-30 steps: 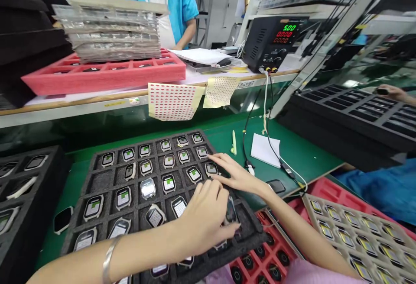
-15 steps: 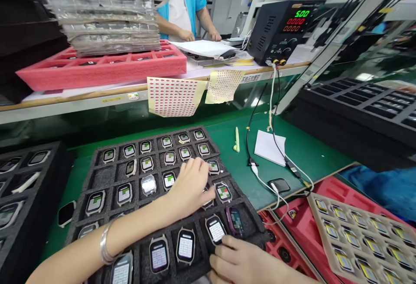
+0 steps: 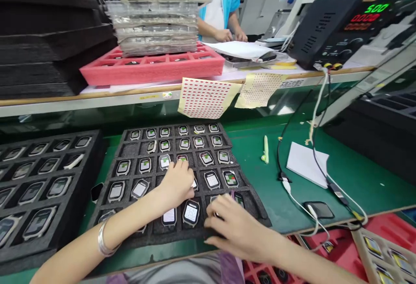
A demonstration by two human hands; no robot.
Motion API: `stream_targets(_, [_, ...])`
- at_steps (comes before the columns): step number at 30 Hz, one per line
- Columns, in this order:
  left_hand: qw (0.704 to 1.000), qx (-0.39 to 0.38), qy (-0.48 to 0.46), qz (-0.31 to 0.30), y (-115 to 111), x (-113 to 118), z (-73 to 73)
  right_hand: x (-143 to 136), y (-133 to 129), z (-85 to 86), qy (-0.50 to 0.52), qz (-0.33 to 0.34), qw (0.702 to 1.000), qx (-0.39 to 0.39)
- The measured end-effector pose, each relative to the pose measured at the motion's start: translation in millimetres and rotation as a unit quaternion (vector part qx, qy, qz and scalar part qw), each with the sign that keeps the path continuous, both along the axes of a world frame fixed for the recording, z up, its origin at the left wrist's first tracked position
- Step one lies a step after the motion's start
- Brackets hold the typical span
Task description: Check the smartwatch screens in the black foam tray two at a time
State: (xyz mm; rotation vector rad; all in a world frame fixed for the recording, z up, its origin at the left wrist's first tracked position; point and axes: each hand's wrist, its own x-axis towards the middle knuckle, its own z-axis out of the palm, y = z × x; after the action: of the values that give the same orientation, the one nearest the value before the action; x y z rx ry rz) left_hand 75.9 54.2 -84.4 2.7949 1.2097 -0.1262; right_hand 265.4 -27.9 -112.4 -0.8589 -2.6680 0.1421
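Note:
A black foam tray [image 3: 130,139] on the green bench holds several smartwatch bodies with lit screens [image 3: 212,179]. My left hand [image 3: 177,184] lies over the tray's middle, fingers curled down onto a watch there; whether it grips it is hidden. My right hand [image 3: 235,225] rests on the tray's near right corner, fingertips on a watch [image 3: 215,198] in the front row. A silver bangle [image 3: 103,241] is on my left wrist.
A second black tray of watches [image 3: 39,175] lies to the left. A green pen [image 3: 265,150], a white pad [image 3: 307,164], cables and a black puck [image 3: 318,209] are to the right. A shelf above carries a pink tray [image 3: 152,65], a power supply [image 3: 338,28]; a person stands behind.
The view swung right, so the tray now sits further right. My left hand slid toward the tray's middle. My right hand moved up onto the tray's front right corner.

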Motion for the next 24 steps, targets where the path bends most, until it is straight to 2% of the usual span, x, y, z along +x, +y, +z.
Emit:
stream_targets(3, [1.0, -0.009, -0.016, -0.009, 4.9, -2.9, -3.6, 14.8, 38.4, 24.4, 0.003, -0.034, 0.998, -0.048])
stream_targets(5, [0.999, -0.011, -0.032, -0.003, 5.2, -0.5, -6.2, 22.9, 62.7, 31.7, -0.034, -0.045, 0.997, -0.061])
stream_targets(8, [0.998, -0.012, -0.062, 0.017, 7.2, 5.7, -11.6, 25.1, 87.7, 28.1, -0.093, -0.03, 0.992, -0.085])
stream_targets(13, [0.991, -0.029, -0.129, 0.015, 16.5, -2.8, -16.3, 19.1, 102.0, 11.1, -0.148, -0.06, 0.985, -0.062])
stream_targets(15, [0.984, -0.042, -0.172, 0.013, 19.5, -16.4, -11.4, 21.9, 107.0, 9.6, -0.113, -0.056, 0.987, -0.097])
stream_targets(18, [0.966, -0.056, -0.254, 0.011, 21.6, -41.6, 7.2, 28.5, 116.9, 19.8, 0.001, -0.063, 0.975, -0.212])
stream_targets(19, [0.949, -0.074, -0.307, 0.013, 21.7, -49.5, 15.7, 29.2, 120.0, 26.8, 0.053, -0.063, 0.963, -0.257])
stream_targets(20, [0.919, -0.105, -0.379, 0.017, 21.7, -56.5, 24.8, 28.5, 122.3, 35.3, 0.112, -0.059, 0.946, -0.299])
stream_targets(21, [0.875, -0.147, -0.461, 0.024, 21.6, -62.3, 33.9, 25.8, 123.6, 45.1, 0.176, -0.052, 0.924, -0.335])
stream_targets(24, [0.687, -0.281, -0.669, 0.038, 20.1, -73.0, 57.3, 5.8, 120.6, 77.2, 0.358, -0.03, 0.847, -0.392])
